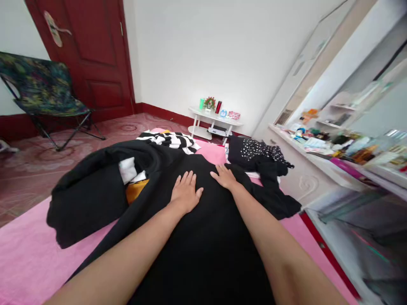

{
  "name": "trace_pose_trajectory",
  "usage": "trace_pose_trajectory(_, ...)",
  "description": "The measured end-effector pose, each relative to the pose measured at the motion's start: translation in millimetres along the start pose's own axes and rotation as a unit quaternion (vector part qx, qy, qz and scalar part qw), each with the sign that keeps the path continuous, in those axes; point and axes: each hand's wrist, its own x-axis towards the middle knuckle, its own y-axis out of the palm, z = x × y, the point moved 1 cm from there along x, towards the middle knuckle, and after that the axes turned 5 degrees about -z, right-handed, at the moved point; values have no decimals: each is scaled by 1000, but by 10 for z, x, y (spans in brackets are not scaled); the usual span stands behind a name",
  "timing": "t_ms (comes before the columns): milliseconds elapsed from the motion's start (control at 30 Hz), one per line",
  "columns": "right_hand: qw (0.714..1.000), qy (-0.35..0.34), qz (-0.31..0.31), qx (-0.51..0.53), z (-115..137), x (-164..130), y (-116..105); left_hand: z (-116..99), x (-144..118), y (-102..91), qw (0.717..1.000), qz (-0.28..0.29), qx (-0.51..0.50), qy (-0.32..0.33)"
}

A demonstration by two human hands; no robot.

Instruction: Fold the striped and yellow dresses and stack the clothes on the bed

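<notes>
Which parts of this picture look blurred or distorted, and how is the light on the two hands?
Head view: the dressing table at right is smeared and slanted, the door leans, probably from a wide lens; also head view: the left hand and right hand look fairly sharp in soft light; the black garment shows little fold detail.

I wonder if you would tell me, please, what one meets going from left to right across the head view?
Chair, mustard cloth, left hand, right hand, dotted cloth, counter.
</notes>
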Motion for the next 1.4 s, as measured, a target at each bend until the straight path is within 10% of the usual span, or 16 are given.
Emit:
trace_pose_trajectory(267, 976, 184, -75, -86, -821, -682, -759, -48, -22, -17, 1000, 2, 1, -5)
trace_pose_trajectory(400, 972, 209, 29, -103, -1112, -953, -828, -43, -17, -12, 1000, 2, 0, -1)
trace_pose_trajectory(700, 939, 232, -8, -255, -1304, -945, -912, -40, -7, -26, 1000, 10, -6, -1)
trace_pose_trajectory(867, 942, 186, -25, -279, -937, -850, -890, -39, 0, -16, 1000, 7, -8, -1)
trace_pose_trajectory(1067, 990, -71, -67, -100, -261, -957, -508, -39, -24, -30, 1000, 0, -9, -6)
trace_pose_trajectory(1233, 983, 43, 114, -136, -10, -895, -241, -31, -22, -65, 1000, 14, -14, -13)
trace_pose_trajectory(1400, 994, -1, 5, -106, 402, -941, -110, -51, -40, -99, 1000, 21, -19, -10)
